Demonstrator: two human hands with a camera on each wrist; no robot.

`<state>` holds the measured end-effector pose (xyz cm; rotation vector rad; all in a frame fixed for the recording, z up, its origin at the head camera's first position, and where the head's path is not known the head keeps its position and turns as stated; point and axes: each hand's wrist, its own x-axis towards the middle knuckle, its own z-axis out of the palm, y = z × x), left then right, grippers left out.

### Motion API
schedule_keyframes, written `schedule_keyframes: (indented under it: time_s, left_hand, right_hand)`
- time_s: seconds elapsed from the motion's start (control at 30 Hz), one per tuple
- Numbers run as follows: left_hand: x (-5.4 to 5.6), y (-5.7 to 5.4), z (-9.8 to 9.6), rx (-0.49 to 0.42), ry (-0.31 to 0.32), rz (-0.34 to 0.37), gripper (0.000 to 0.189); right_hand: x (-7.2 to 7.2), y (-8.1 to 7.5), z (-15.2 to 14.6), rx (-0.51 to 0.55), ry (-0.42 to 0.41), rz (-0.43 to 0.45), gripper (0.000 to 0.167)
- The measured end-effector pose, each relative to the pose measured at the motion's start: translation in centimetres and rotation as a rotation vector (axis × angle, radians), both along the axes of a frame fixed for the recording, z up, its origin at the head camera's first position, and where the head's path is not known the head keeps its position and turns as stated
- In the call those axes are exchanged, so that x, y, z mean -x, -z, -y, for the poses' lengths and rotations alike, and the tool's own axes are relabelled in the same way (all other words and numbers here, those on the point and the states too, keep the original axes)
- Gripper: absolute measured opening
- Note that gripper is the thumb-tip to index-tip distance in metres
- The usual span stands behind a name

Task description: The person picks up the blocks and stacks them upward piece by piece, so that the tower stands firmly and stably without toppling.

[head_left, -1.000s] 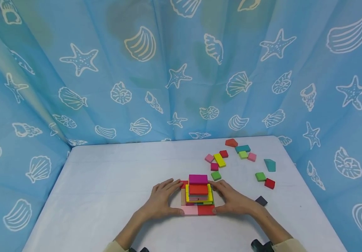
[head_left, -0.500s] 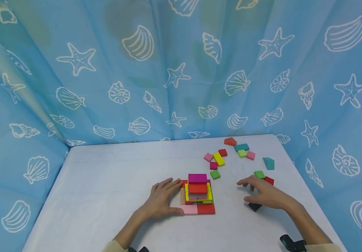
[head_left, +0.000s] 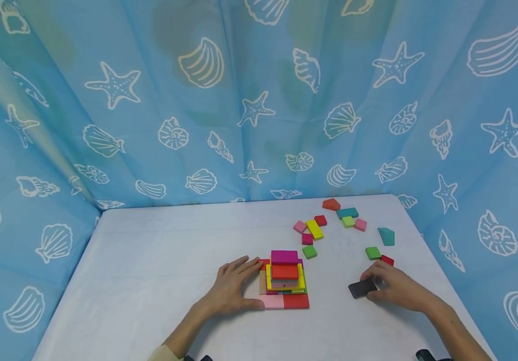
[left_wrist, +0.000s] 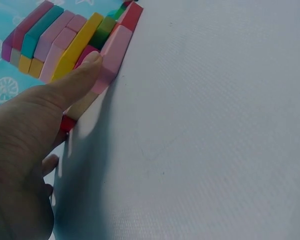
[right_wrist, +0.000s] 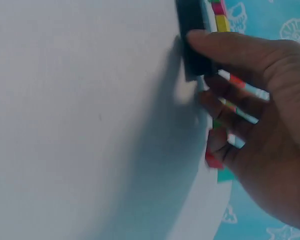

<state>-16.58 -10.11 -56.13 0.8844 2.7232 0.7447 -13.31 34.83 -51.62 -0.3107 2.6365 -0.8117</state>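
A stepped stack of coloured blocks stands mid-table, with a magenta block on top. My left hand rests against the stack's left side, fingers spread. In the left wrist view, its thumb touches a pink block of the bottom layer. To the right of the stack, my right hand pinches a black block between thumb and fingers, low over the table. The right wrist view shows the thumb on one face of this dark block; the other fingers curl beside it.
Loose blocks lie at the back right, among them a yellow block, a green block and a teal block. A red block lies just behind my right hand. A blue curtain with shell prints hangs behind the white table.
My right hand has left the stack's right side, moved right and taken hold of the black block, which now lies slightly further left. My left hand stays against the stack.
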Motion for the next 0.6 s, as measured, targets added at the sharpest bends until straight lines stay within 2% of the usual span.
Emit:
schedule_keyframes:
  time_s: [0.2,0.27,0.4,0.5,0.6]
  left_hand:
    - [0.1,0.2,0.1,0.007,0.001,0.001,0.101]
    - [0.1,0.1,0.1,0.004,0.001,0.003,0.101]
    - [0.2,0.0,0.1,-0.003,0.008,0.003,0.1]
    - [0.2,0.0,0.1,-0.001,0.012,0.005,0.1]
    - [0.1,0.0,0.1,0.001,0.009,0.008,0.1]
  right_hand:
    - [0.4,-0.8,3.4,0.085,0.008,-0.184,0.035]
    - [0.3,-1.5,5.1,0.13,0.005,-0.272,0.035]
    - [-0.2,-3.2,8.6,0.226,-0.006,-0.394,0.039]
    - [-0.7,-4.2,10.9,0.281,-0.039,-0.444,0.043]
    - [-1.1,-4.8,12.8,0.278,-0.078,-0.483,0.047]
